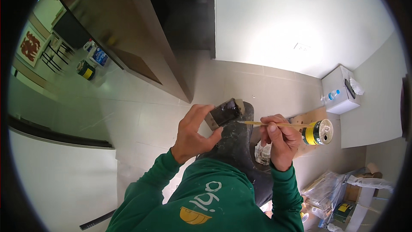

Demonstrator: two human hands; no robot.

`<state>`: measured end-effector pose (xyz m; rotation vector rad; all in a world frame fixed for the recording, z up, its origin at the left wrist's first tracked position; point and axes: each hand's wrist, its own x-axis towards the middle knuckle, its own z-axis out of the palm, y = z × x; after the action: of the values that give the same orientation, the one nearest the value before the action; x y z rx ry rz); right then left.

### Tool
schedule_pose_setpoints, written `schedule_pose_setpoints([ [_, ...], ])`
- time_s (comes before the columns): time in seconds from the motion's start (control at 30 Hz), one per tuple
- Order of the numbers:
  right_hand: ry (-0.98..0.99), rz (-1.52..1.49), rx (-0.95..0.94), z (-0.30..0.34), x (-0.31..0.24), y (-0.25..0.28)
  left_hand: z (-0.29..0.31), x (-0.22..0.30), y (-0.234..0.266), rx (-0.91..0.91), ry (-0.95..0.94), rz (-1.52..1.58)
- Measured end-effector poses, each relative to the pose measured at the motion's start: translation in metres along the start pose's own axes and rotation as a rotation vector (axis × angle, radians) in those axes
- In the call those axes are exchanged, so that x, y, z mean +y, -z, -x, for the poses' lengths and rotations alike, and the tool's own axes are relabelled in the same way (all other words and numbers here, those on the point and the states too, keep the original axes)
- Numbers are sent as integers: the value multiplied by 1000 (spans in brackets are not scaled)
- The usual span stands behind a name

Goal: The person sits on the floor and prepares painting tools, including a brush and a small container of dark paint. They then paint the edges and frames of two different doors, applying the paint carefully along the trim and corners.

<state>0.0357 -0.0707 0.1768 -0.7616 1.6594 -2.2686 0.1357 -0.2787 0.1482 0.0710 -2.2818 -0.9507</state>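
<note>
Far left, through what looks like glass, there's a red-and-white picture (30,46) on the wall, with a dark pail (86,70) with a yellow band on the floor, and a blue-and-white jug (99,56) right by it. Then a brown door (143,38) leans into view, edge toward the middle.

Next up is the left hand (195,129), coming out of a green sleeve. It's pinching a dark block (225,112) between thumb and fingers, held up over the person's dark trousers (234,139), about mid-view. The block's face is black and pretty glossy, with paler edges; can't tell exactly what it is.

Just right of it is a thin yellowish stick (253,123), tip right by the block's lower corner. Can't tell if they're touching. The right hand (281,139) pinches it between thumb and fingers, and its back end runs in front of a yellow-and-green can (324,132) with a dark spot on top. Cardboard (307,116) lies beside the can.

Further right, a white box (332,80) sits by the wall with a clear bottle (332,96) at it, blue cap on. Crumpled plastic (324,187) is heaped bottom right.
</note>
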Motion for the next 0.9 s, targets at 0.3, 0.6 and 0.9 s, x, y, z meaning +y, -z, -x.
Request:
schedule_pose_setpoints([
  [0.3,4,256,-42,-10,10,-10,-3,-5,-1,-16,3,31],
  [0.6,-5,344,-111,-10,6,-13,-3,-10,-5,-21,-3,30],
  [0.9,72,474,-116,-10,5,-10,-6,-8,-8,-12,-6,25],
])
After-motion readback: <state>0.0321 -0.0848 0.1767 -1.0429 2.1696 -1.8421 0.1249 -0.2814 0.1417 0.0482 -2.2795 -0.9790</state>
